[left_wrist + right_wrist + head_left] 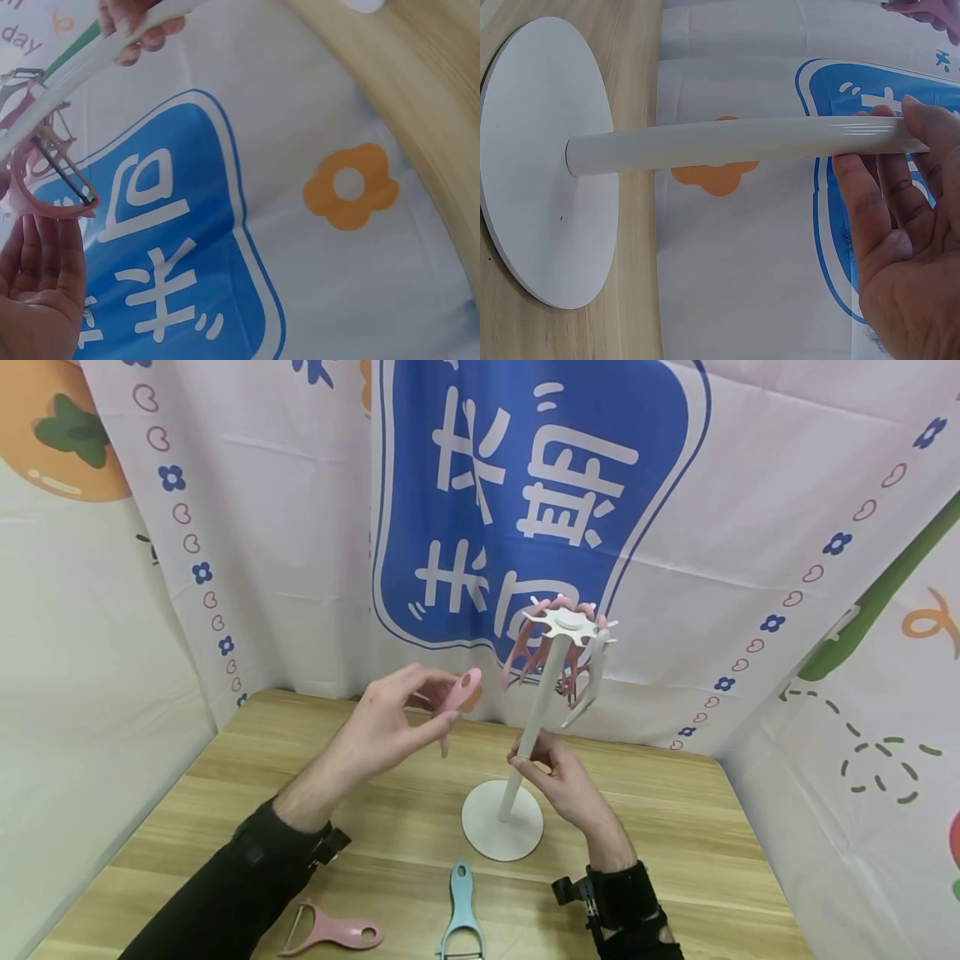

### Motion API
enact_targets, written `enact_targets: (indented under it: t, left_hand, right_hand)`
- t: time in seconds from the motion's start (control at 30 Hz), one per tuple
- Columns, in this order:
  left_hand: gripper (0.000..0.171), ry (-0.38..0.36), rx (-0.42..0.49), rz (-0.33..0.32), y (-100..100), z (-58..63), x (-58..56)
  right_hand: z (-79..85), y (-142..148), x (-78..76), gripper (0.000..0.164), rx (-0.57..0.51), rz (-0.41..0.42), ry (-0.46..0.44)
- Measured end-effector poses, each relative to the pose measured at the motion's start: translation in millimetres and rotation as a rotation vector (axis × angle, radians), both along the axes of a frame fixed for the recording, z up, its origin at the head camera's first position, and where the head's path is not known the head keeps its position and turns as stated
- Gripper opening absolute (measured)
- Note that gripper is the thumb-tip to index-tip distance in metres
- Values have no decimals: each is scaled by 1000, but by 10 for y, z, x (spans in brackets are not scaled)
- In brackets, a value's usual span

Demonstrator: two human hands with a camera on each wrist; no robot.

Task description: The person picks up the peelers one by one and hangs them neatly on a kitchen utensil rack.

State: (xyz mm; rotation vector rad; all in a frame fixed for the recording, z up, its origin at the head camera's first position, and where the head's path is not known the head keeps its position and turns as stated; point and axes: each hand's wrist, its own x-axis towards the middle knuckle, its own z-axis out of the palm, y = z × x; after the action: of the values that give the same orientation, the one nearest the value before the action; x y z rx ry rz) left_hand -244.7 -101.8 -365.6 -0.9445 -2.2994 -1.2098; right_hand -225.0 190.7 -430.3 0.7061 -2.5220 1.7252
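Observation:
My left hand (pixel 386 718) holds a pink peeler (pixel 461 692) in the air, left of the stand's top, with the holed handle end up between thumb and fingers. In the left wrist view, a pink peeler's curved frame and blade show just above the left hand's (pixel 45 277) fingertips. My right hand (pixel 562 781) pinches the white pole (pixel 543 702) of a utensil stand partway up. From the stand's notched top disc (pixel 566 623) hang several pink peelers (pixel 517 656) and a white one (pixel 597 668). The round white base (pixel 547 165) rests on the table.
Near the front edge of the wooden table (pixel 660 860) lie a pink peeler (pixel 345 932) and a light blue peeler (pixel 462 897). A printed cloth (pixel 300 527) with blue lettering hangs behind the table, with more cloth at both sides.

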Motion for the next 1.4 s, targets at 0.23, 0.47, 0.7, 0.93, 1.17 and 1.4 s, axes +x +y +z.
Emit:
enact_targets:
  t: [0.23, 0.47, 0.7, 0.93, 1.17, 1.4]
  left_hand:
    - [42, -6, 99, -12, 83, 108, -22]
    - [43, 12, 159, -14, 169, 241, -49]
    - [42, 16, 191, -14, 243, 321, -55]
    - [43, 27, 249, -9, 320, 389, -74]
    - [42, 22, 316, -5, 382, 434, -85]
    - [43, -15, 332, -3, 467, 485, -78]
  right_hand:
    - [-2, 5, -5, 19, -1, 9, 8]
    - [-4, 3, -13, 17, -3, 16, 17]
    - [-11, -3, -23, 16, -7, 18, 29]
    - [-18, 3, -32, 14, -7, 19, 32]
    - [-15, 10, -29, 13, -8, 19, 26]
    - [0, 10, -16, 13, -5, 16, 17]
